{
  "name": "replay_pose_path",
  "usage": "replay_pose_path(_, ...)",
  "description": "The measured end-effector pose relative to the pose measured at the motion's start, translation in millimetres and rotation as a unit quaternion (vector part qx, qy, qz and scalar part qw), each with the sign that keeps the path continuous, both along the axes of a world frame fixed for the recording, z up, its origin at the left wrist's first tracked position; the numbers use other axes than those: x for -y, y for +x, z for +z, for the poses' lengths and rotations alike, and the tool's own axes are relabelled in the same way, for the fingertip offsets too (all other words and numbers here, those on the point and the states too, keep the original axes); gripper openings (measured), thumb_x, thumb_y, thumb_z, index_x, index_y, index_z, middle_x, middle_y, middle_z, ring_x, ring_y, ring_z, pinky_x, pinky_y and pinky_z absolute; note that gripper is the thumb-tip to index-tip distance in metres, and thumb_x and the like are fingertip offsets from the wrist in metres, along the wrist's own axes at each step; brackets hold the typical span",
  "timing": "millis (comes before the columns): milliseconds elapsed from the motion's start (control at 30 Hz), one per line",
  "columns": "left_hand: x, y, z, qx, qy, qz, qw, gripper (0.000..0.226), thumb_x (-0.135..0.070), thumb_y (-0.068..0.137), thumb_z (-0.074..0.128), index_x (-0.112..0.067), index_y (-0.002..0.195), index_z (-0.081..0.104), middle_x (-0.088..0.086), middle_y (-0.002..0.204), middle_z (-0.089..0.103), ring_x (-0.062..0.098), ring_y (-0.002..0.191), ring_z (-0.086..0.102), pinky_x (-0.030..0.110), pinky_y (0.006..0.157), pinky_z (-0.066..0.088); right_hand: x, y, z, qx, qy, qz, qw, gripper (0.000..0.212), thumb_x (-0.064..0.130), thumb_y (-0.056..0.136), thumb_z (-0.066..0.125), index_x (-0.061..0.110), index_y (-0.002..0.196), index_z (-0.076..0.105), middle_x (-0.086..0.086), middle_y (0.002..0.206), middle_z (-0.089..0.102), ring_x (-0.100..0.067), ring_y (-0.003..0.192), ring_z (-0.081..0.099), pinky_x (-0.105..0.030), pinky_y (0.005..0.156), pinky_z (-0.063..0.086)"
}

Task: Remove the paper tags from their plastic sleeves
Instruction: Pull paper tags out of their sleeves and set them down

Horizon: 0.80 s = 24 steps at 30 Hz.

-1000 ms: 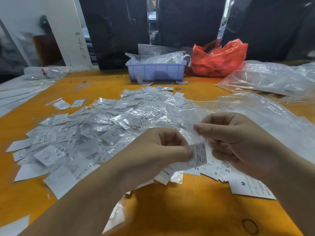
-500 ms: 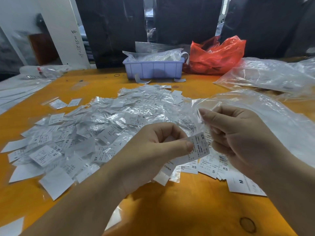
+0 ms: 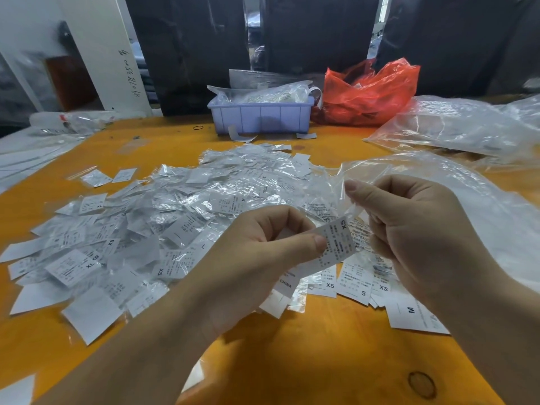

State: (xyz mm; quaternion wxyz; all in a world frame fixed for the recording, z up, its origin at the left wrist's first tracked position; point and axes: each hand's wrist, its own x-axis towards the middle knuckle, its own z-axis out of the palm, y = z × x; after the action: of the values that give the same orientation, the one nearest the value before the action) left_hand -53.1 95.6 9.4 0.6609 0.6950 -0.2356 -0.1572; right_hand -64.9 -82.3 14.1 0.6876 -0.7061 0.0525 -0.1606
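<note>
Lower centre of frame: left hand (image 3: pixel 257 255) pinches an XS paper tag (image 3: pixel 336 244); right hand (image 3: pixel 415 229) pinches its plastic sleeve (image 3: pixel 347 185). Best drawn straight apart, tag kept flat, grips unchanged.

Two bare forearms, no sleeves visible. Left hand (image 3: pixel 257 252) and right hand (image 3: pixel 415 238): no rings, no watch, no gloves. Fingernails short, unpainted.
</note>
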Motion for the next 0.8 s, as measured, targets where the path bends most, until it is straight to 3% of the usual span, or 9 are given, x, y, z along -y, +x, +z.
replay_pose_path(100, 0.1, -0.4, 0.4, 0.0, -0.006, 0.002, 1.0, 0.011, -0.024, 0.075, 0.067, -0.027, 0.064, 0.066, -0.008, 0.068, 0.068, 0.0, 0.06, 0.06, 0.009, 0.052, 0.042, 0.3, 0.5, -1.3, 0.007, -0.001, -0.003, 1.0, 0.038, 0.039, 0.074, 0.073, 0.017, 0.051, 0.053, 0.009, 0.039, 0.036, -0.006, 0.035, 0.028, -0.029, 0.05, 0.029)
replay_pose_path(300, -0.2, 2.5, -1.8, -0.001, 0.017, 0.064, 0.998, 0.008, -0.03, 0.071, 0.067, -0.024, 0.066, 0.067, -0.004, 0.071, 0.07, 0.002, 0.059, 0.059, 0.01, 0.052, 0.042, 0.1, 1.1, -2.2, 0.017, 0.004, 0.02, 1.0, 0.031, 0.038, 0.071, 0.075, 0.017, 0.055, 0.058, 0.009, 0.041, 0.038, -0.005, 0.035, 0.031, -0.017, 0.039, 0.029)
replay_pose_path(500, -0.9, 2.7, 0.4, -0.03, 0.01, 0.107, 0.994, 0.015, -0.027, 0.065, 0.08, -0.023, 0.063, 0.066, -0.003, 0.07, 0.071, -0.002, 0.054, 0.058, 0.009, 0.046, 0.04, 1.8, 0.2, -3.4, 0.025, 0.023, 0.065, 0.997, 0.019, 0.022, 0.082, 0.073, 0.014, 0.066, 0.067, 0.006, 0.043, 0.041, -0.01, 0.037, 0.024, -0.021, 0.035, 0.027)
replay_pose_path(633, -1.8, 5.4, -0.5, -0.059, 0.01, 0.131, 0.99, 0.027, -0.017, 0.083, 0.069, -0.024, 0.058, 0.065, 0.0, 0.074, 0.074, -0.001, 0.05, 0.057, 0.01, 0.044, 0.039, 2.0, -0.1, -2.2, 0.033, 0.025, 0.08, 0.996, 0.012, 0.021, 0.079, 0.072, 0.016, 0.068, 0.071, 0.003, 0.044, 0.038, -0.01, 0.036, 0.025, -0.02, 0.035, 0.027)
replay_pose_path(800, -2.4, 6.2, 0.7, -0.083, -0.009, 0.119, 0.989, 0.026, -0.012, 0.082, 0.072, -0.022, 0.058, 0.065, 0.004, 0.076, 0.073, 0.002, 0.049, 0.057, 0.013, 0.043, 0.04, 1.4, -0.7, -1.5, 0.04, 0.035, 0.077, 0.996, 0.013, 0.028, 0.069, 0.073, 0.015, 0.068, 0.07, 0.002, 0.045, 0.037, -0.011, 0.036, 0.025, -0.02, 0.035, 0.027)
